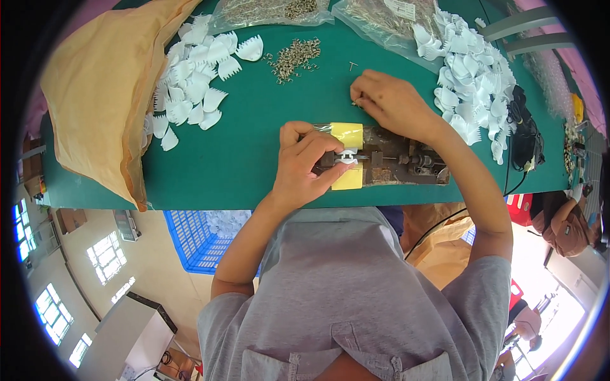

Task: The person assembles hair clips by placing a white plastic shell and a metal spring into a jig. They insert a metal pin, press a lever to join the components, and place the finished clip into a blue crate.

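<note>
The left hand (305,155) hides part of the white piece (347,156) near the centre; whatever lies at the fingertips of the right hand (391,101), toward one o'clock, is too small to tell. The top edge cuts off a clear bag (254,16) at twelve, the left forearm (244,244) covers part of a blue basket (187,244) at eight, and a co-worker (527,322) at four is blurred

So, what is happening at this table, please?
A person works at a green table. The left hand holds a small white piece at a metal fixture. The right hand is curled just beyond the fixture; I cannot tell whether it holds anything. White toothed pieces lie heaped on both sides, with a pile of small metal parts between them.
</note>
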### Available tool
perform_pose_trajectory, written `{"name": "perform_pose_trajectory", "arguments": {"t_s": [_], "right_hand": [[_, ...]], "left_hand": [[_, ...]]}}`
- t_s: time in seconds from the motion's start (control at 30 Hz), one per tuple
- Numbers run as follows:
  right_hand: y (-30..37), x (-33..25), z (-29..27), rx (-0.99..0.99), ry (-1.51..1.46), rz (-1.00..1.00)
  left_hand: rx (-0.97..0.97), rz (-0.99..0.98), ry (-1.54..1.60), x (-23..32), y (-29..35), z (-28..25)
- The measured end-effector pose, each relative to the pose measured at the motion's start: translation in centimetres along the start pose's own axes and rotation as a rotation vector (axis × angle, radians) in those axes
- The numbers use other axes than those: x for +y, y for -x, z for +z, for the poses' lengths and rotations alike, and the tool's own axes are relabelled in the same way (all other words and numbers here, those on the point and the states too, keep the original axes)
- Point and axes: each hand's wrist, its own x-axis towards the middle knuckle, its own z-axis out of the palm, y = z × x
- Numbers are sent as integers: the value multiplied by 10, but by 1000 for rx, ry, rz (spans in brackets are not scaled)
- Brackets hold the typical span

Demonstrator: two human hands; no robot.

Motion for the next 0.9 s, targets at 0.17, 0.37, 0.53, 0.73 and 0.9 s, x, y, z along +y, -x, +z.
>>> {"name": "perform_pose_trajectory", "arguments": {"t_s": [0.17,0.37,0.53,0.73,0.9], "right_hand": [[1,-12,-11,124,-136,181],[5,-11,1,87,-92,173],[3,-13,17,126,174,9],[6,-32,-4,169,83,67],[32,-79,-25,58,-195,72]], "left_hand": [[-37,-46,27,0,-1,-2],[-61,-18,3,0,-3,-4],[-34,-21,40,0,-1,-1],[-31,-48,82,-2,-1,-1],[-50,-111,134,-3,-1,0]]}}
